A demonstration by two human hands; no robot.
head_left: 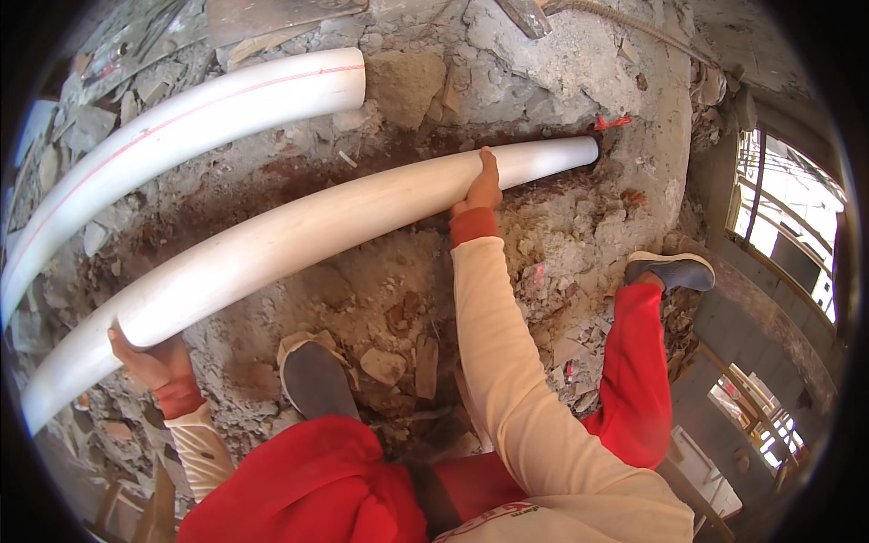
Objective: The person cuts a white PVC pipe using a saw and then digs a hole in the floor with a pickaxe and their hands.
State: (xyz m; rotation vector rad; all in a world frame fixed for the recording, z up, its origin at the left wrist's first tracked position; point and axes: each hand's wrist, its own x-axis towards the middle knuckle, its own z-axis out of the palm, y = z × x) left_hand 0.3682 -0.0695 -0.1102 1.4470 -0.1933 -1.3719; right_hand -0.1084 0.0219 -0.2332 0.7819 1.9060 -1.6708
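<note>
A long white plastic pipe point(308, 233) runs from the lower left up to the right, above a trench of broken earth. Its far right end meets a dark hole in the concrete. My left hand point(156, 360) grips the pipe from the near side close to its left end, thumb up on the surface and the other fingers hidden beneath. Further right, my right hand point(483, 185) is wrapped round the same pipe, its thumb on top and its remaining fingers out of sight underneath.
A second white pipe point(195, 118) with a red stripe lies on rubble beyond the trench. Beside its end sits a large stone point(405, 86). A red scrap point(613, 122) lies near the hole. My shoes point(314, 385) stand on broken ground. Window openings point(789, 213) are at the right.
</note>
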